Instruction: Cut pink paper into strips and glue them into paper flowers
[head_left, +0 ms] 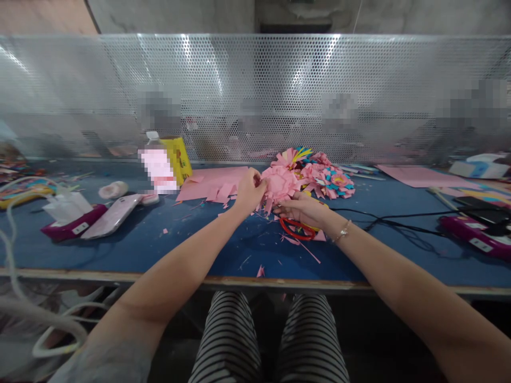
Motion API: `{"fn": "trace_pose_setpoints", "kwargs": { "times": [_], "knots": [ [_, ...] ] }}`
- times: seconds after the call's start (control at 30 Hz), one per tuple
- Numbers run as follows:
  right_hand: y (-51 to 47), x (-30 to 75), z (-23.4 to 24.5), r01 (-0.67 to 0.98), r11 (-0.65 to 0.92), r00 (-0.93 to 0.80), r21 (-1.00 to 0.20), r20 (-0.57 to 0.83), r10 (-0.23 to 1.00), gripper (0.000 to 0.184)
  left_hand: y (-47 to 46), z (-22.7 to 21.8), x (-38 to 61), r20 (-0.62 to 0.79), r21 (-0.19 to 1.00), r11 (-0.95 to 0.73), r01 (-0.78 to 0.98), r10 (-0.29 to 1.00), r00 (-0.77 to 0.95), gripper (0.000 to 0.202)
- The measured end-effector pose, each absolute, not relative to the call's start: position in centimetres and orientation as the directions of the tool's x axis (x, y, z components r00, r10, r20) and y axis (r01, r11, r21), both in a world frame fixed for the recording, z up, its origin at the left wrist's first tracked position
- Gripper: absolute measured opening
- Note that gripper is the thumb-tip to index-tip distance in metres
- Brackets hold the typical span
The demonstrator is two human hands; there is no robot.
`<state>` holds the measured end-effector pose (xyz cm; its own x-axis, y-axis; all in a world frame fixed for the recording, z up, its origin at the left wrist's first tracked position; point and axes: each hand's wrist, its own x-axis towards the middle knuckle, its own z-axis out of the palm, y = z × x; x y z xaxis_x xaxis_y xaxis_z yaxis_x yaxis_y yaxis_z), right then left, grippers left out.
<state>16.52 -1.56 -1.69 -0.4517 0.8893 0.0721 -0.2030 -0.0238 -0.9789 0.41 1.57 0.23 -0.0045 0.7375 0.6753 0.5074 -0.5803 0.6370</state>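
A pink paper flower (281,182) with layered, cut petals is held between my two hands above the blue table. My left hand (250,190) pinches its left edge with fingers and thumb closed. At its lower right edge, my right hand (306,210) grips the petals, the fingertips partly hidden by the paper. Just below my right hand lie scissors with red handles (297,230); their blades are not visible. Behind the held flower rests a pile of pink, blue and yellow paper flowers (333,182).
Pink paper sheets (199,183) and scraps lie left of my hands, with another pink sheet (425,176) at right. A phone (114,217) leans on a purple power strip (74,223). Another power strip (477,234) has black cables. A perforated metal screen (223,69) runs behind.
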Motion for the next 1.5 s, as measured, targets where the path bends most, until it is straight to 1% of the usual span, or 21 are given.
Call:
{"fn": "trace_pose_setpoints", "kwargs": {
  "times": [0.17, 0.27, 0.4, 0.47, 0.67, 0.8, 0.97, 1.13, 1.3, 1.5],
  "knots": [
    [-1.4, 16.5, -1.8, -0.254, -0.062, -0.441, -0.965, 0.058, 0.896, 0.020, 1.6, 0.2, 0.4, 0.673, 0.643, -0.577, 0.504, 0.739, -0.013, 0.015],
    [-1.2, 16.6, -1.7, -0.241, -0.107, -0.455, -0.965, 0.015, 0.890, 0.018, 1.6, 0.3, 0.4, 0.667, 0.647, -0.566, 0.511, 0.745, -0.020, 0.015],
    [-1.0, 16.6, -1.6, -0.201, -0.155, -0.499, -0.967, -0.035, 0.866, 0.027, 1.6, 0.3, 0.3, 0.667, 0.646, -0.558, 0.520, 0.745, -0.029, 0.015],
    [-1.0, 16.6, -1.6, -0.195, -0.153, -0.502, -0.969, -0.035, 0.864, 0.028, 1.7, 0.3, 0.3, 0.674, 0.643, -0.567, 0.515, 0.739, -0.027, 0.015],
    [-1.1, 16.7, -1.8, -0.224, -0.123, -0.512, -0.967, 0.009, 0.859, 0.018, 1.8, 0.0, 0.3, 0.694, 0.626, -0.592, 0.507, 0.720, -0.017, 0.015],
    [-1.0, 16.8, -2.1, -0.238, -0.114, -0.502, -0.964, 0.022, 0.865, 0.021, 1.8, 0.0, 0.3, 0.703, 0.615, -0.604, 0.506, 0.711, -0.006, 0.014],
    [-0.8, 16.9, -2.3, -0.200, -0.082, -0.506, -0.976, 0.032, 0.862, 0.018, 1.6, 0.1, 0.4, 0.720, 0.592, -0.626, 0.508, 0.694, 0.017, 0.013],
    [-0.7, 17.0, -2.4, -0.197, -0.076, -0.519, -0.977, 0.038, 0.854, 0.018, 1.6, 0.0, 0.4, 0.723, 0.577, -0.633, 0.516, 0.690, 0.038, 0.012],
    [-1.2, 16.7, -2.1, -0.139, -0.052, -0.523, -0.989, 0.029, 0.852, 0.016, 1.8, -0.2, 0.4, 0.737, 0.558, -0.645, 0.522, 0.675, 0.046, 0.012],
    [-2.3, 16.2, -1.4, 0.012, -0.004, -0.510, -1.000, -0.010, 0.860, 0.019, 1.9, -0.3, 0.5, 0.735, 0.541, -0.652, 0.531, 0.673, 0.078, 0.013]
  ]
}}
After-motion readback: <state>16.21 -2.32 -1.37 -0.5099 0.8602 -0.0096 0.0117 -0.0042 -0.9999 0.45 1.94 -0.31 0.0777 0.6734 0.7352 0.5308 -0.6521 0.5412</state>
